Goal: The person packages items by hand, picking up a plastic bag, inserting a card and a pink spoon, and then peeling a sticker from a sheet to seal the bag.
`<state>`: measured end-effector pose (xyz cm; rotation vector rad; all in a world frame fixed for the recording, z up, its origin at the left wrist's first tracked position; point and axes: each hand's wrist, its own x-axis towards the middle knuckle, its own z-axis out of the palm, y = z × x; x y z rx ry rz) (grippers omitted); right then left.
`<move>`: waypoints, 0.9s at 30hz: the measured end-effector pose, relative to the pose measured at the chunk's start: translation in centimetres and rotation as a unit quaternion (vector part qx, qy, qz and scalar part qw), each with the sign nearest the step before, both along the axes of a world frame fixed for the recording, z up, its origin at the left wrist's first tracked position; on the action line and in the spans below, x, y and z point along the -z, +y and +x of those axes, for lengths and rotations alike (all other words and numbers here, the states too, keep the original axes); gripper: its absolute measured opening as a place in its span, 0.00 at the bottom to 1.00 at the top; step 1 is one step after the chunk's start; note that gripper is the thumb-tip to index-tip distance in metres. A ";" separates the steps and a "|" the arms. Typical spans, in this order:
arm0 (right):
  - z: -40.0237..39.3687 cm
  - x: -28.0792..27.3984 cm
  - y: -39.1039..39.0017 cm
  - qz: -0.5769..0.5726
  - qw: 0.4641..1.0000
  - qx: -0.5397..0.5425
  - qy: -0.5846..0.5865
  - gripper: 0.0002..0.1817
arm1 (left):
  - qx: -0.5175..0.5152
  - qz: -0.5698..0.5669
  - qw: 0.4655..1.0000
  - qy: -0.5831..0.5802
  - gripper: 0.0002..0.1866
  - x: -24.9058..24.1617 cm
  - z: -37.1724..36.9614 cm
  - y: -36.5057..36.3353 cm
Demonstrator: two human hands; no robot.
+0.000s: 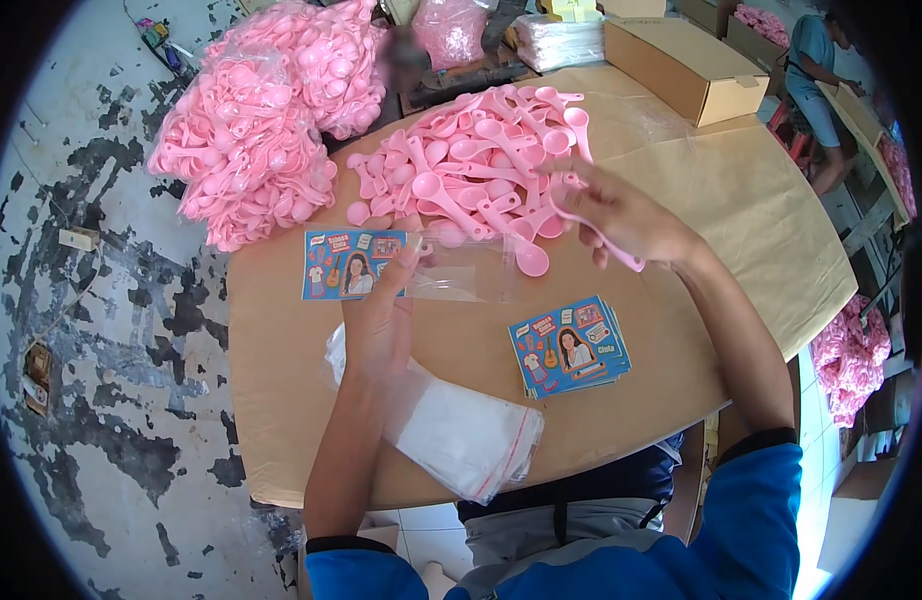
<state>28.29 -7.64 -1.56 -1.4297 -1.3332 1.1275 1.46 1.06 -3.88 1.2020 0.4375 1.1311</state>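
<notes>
My left hand pinches a blue printed card together with a clear plastic bag, which stretches out to the right of my thumb. In my right hand is a pink plastic measuring spoon, its handle pointing down to the right below my fingers. Just beyond both hands lies a loose pile of pink measuring spoons. A stack of the same blue cards rests on the brown paper nearer to me. Beneath my left forearm is a stack of clear plastic bags.
Large bags packed with pink spoons stand at the back left of the brown-papered table. A cardboard box and a pack of white plastic are along the back. Another person sits at the far right.
</notes>
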 end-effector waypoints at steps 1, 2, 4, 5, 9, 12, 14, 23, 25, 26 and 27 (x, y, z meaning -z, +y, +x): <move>-0.2 0.3 0.0 -0.025 0.999 -0.032 0.004 0.24 | -0.005 0.000 1.000 0.002 0.26 0.0 -0.1 0.1; -0.2 0.3 -0.3 -0.011 0.997 -0.077 -0.002 0.25 | -0.012 -0.001 1.000 0.004 0.26 -0.1 -0.3 0.2; -0.3 0.2 -0.8 0.019 0.986 -0.168 -0.015 0.29 | -0.020 -0.007 1.000 0.007 0.26 -0.1 -0.5 0.5; -0.6 0.6 -0.5 0.057 0.986 -0.158 0.020 0.24 | -0.022 -0.013 1.000 0.008 0.25 -0.1 -0.5 0.6; -2.8 -1.4 -1.3 0.043 0.997 -0.069 -0.008 0.13 | -0.043 -0.033 0.999 0.003 0.24 0.3 -0.4 0.8; -3.9 -0.7 -1.3 0.101 0.994 -0.028 0.023 0.11 | -0.020 -0.032 0.999 -0.010 0.23 0.0 -0.1 0.2; -4.3 0.8 -0.8 0.191 0.977 -0.064 0.071 0.11 | 0.017 -0.050 0.998 -0.026 0.25 -0.1 0.2 -0.3; -7.8 -1.4 -2.2 0.145 0.980 0.002 0.138 0.13 | 0.064 -0.063 0.994 -0.060 0.27 -0.6 1.6 -3.0; -7.1 -3.0 -2.2 0.182 0.981 0.026 0.068 0.12 | 0.067 -0.051 0.995 -0.043 0.28 -0.5 1.6 -2.6; -6.5 -4.0 -2.1 0.201 0.978 0.037 0.033 0.11 | 0.065 -0.048 0.996 -0.028 0.30 -0.6 1.5 -2.2; -5.8 -5.1 -1.9 0.253 0.965 0.052 -0.032 0.12 | 0.062 -0.046 0.997 -0.013 0.33 -0.7 1.4 -1.9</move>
